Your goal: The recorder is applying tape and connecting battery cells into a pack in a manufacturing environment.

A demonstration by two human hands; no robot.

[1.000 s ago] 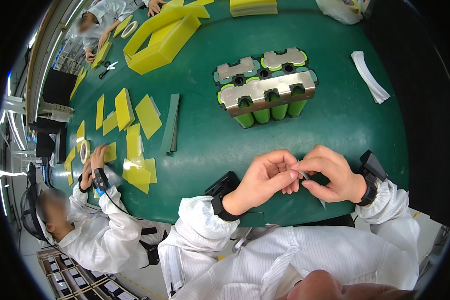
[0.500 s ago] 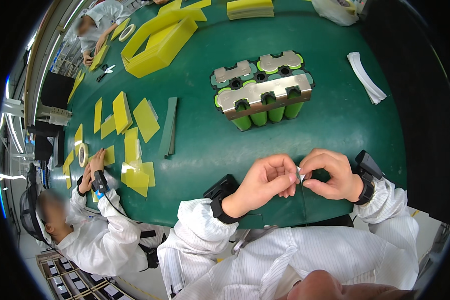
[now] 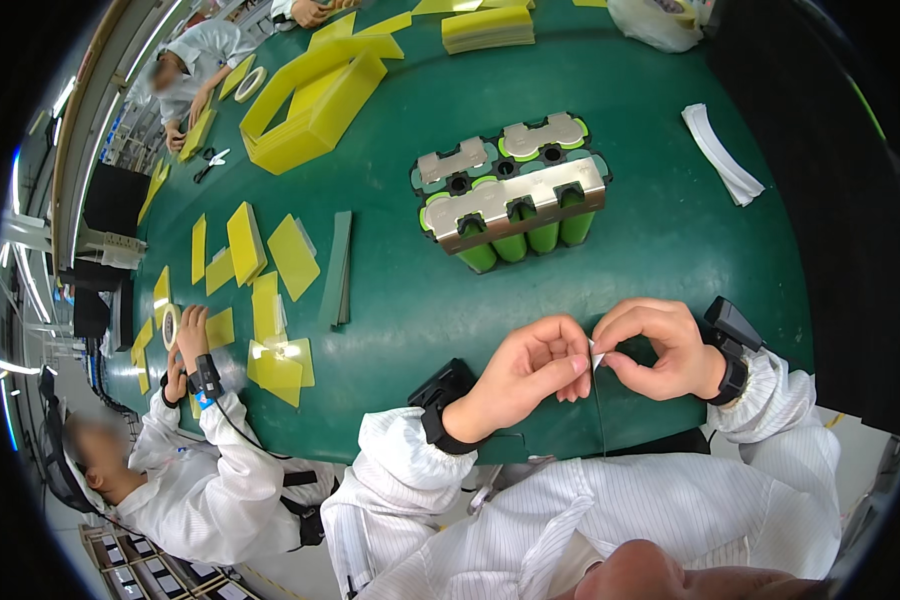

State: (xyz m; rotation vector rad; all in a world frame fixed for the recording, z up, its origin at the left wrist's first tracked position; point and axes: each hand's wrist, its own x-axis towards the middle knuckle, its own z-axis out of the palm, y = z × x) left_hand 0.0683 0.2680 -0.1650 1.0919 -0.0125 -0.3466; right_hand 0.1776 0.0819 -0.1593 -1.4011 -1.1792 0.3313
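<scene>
Close together near the table's front edge, my two hands meet at a small white piece of paper or film. My right hand pinches it between thumb and forefinger. With its fingers curled, my left hand grips the edge of a thin strip, seen almost edge-on as a dark line running down from the fingertips. The strip's kind is hard to make out. Beyond my hands stands a battery pack of green cells in black holders, with metal plates on top; neither hand touches it.
White strips lie at the right, dark green strips left of the pack. Yellow sheets and a yellow sheet stack spread leftward. Scissors lie far left. A co-worker's hand is beside a tape roll.
The view has shifted a little, so the pack appears slightly further left. My hands stay pinched together, and the white piece has turned slightly. At the left, the co-worker's hands have shifted.
</scene>
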